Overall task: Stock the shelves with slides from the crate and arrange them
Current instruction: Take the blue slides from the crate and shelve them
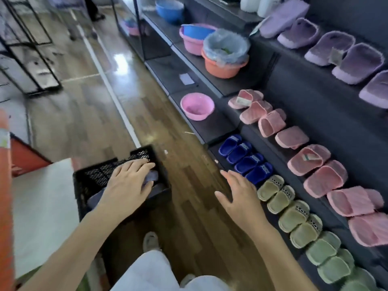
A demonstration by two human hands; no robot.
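Observation:
A black mesh crate (95, 175) stands on the floor at lower left. My left hand (128, 183) reaches into it and rests on a purple-grey slide (151, 177); whether the fingers grip it I cannot tell. My right hand (241, 196) hovers open, fingers spread, above the floor beside the bottom shelf (213, 151). That shelf carries dark blue slides (245, 159), beige slides (279, 196) and green slides (329, 261) in a row. Pink slides (294, 139) line the middle shelf, purple slides (336, 47) the upper one.
Pink (197, 106), orange (224, 65) and blue (170, 9) plastic basins sit on the shelves to the left of the slides. A wooden-floor aisle (117, 114) runs ahead. A black metal rack (31, 59) stands at far left, a white surface (42, 206) beside the crate.

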